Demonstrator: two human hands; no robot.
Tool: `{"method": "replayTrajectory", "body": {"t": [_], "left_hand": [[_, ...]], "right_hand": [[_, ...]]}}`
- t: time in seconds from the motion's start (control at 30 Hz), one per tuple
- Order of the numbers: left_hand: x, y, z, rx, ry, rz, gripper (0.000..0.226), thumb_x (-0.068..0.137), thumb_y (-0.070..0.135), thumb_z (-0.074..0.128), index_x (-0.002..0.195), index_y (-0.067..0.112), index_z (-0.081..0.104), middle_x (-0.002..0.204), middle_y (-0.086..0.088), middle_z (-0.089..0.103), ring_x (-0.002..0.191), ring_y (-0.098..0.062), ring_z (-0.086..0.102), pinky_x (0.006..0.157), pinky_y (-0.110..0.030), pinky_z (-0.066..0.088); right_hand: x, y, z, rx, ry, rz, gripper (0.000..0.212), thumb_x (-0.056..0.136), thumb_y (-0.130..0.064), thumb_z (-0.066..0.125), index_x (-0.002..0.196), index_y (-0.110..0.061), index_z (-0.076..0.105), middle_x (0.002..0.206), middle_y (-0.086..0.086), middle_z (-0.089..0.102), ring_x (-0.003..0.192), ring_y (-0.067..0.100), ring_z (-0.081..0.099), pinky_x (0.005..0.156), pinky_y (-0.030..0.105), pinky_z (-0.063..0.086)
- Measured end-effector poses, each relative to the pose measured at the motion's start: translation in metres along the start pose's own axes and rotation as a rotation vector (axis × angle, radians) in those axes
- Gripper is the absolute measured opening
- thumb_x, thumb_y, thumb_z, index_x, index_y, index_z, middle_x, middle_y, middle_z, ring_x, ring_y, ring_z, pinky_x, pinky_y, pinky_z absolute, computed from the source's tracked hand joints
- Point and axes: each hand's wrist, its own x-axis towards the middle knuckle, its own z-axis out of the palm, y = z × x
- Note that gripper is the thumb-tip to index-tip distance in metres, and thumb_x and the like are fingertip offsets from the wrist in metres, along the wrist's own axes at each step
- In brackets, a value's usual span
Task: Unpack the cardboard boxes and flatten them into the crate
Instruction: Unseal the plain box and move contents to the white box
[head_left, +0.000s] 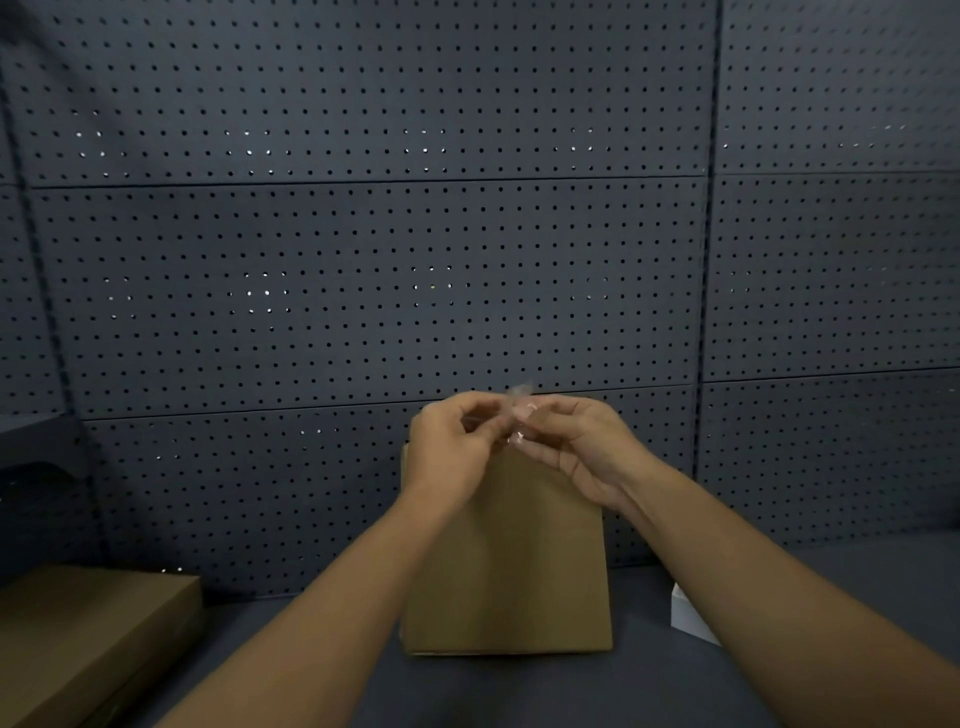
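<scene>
Pegboard (363, 260) behind; both hands (511, 441) pinching clear tape (519, 415) above box (509, 571).

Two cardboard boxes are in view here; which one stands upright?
The centre box, under both hands, stands upright on the dark surface. The other box, at the lower left, lies flat and untouched.

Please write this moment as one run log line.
left hand: pinches clear tape | right hand: pinches clear tape | cardboard box: upright, in front of pegboard
</scene>
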Motion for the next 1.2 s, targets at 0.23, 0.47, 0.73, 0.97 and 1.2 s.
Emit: {"method": "replayTrajectory", "body": {"t": [0.23,0.47,0.73,0.97,1.2], "left_hand": [[0.003,-0.008,0.01,-0.026,0.061,-0.1,0.004,0.085,0.035,0.083,0.088,0.033,0.082,0.082,0.008,0.079,0.08,-0.015,0.078,0.082,-0.045,0.064],[0.005,0.001,0.02,0.053,0.119,-0.027,0.007,0.09,0.016,0.08,0.095,0.021,0.082,0.081,0.009,0.078,0.079,-0.009,0.076,0.079,-0.039,0.064],[0.009,0.003,0.016,0.084,0.105,0.009,0.008,0.091,0.023,0.08,0.099,0.022,0.083,0.086,0.012,0.079,0.086,-0.004,0.075,0.086,-0.037,0.062],[0.0,-0.008,0.03,0.238,0.04,0.149,0.022,0.097,0.023,0.072,0.119,0.023,0.078,0.103,0.015,0.074,0.1,0.001,0.069,0.082,-0.006,0.05],[0.01,-0.027,0.033,0.619,-0.38,0.084,0.077,0.097,0.074,0.023,0.16,0.03,0.034,0.164,0.003,0.037,0.152,-0.016,0.029,0.128,-0.046,0.014]], "right_hand": [[-0.001,0.001,0.0,-0.182,0.164,-0.079,0.023,0.09,-0.003,0.075,0.112,-0.001,0.07,0.1,0.014,0.076,0.088,0.022,0.075,0.081,0.031,0.063],[0.004,0.007,0.008,-0.853,0.339,-0.397,0.004,0.088,-0.029,0.079,0.086,-0.031,0.078,0.092,-0.013,0.074,0.1,0.005,0.062,0.089,0.027,0.049],[-0.001,0.004,-0.004,-0.423,0.114,-0.32,0.041,0.093,-0.013,0.073,0.128,-0.027,0.059,0.102,0.0,0.078,0.098,0.015,0.073,0.096,0.038,0.059],[-0.001,0.015,-0.023,-0.513,0.191,-0.353,0.01,0.091,-0.008,0.077,0.1,-0.003,0.076,0.093,0.015,0.075,0.079,0.021,0.072,0.077,0.033,0.063],[-0.002,0.02,-0.064,-0.468,0.455,-0.345,0.004,0.093,-0.001,0.07,0.094,-0.004,0.067,0.093,0.015,0.071,0.083,0.027,0.068,0.076,0.042,0.063]]}}
